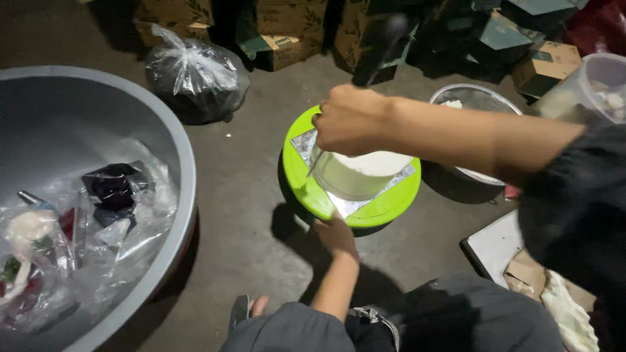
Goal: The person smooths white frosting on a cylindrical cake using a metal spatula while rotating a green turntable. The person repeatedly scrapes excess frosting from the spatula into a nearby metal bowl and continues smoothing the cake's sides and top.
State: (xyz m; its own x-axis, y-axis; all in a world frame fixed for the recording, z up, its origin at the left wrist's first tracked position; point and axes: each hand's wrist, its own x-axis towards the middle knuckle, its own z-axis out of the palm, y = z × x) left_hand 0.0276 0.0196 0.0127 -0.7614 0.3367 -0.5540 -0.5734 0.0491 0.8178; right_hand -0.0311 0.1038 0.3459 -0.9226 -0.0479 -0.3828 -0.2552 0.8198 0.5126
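A: Okay, quick pass, near first. I see the left hand (334, 236) reaching up from my lap, fingers curled under the near edge of the green turntable (391, 203). Pressed on the rim, holding nothing loose.

B: And the cake?

A: White round cake (365, 173) sits on a silver square board (352, 205) in the middle of the turntable, just beyond the left hand and directly under the right one.

B: Right hand state?

A: Right hand (350, 120) is fisted tight around a dark handle (380, 47) that sticks up and away; a thin blade (313, 167) runs down from the fist against the cake's left side. Forearm crosses in from the right, above the cake top.

B: Anything around?

A: Big grey basin (171, 156) at left with crumpled plastic wrap (117, 221) inside. Steel bowl (475, 98) just behind the turntable, partly hidden by my arm. Clear plastic tub (596, 81) far right. Farther back, tied clear bag (195, 78) on the concrete floor, then cardboard boxes (287, 29) along the top.
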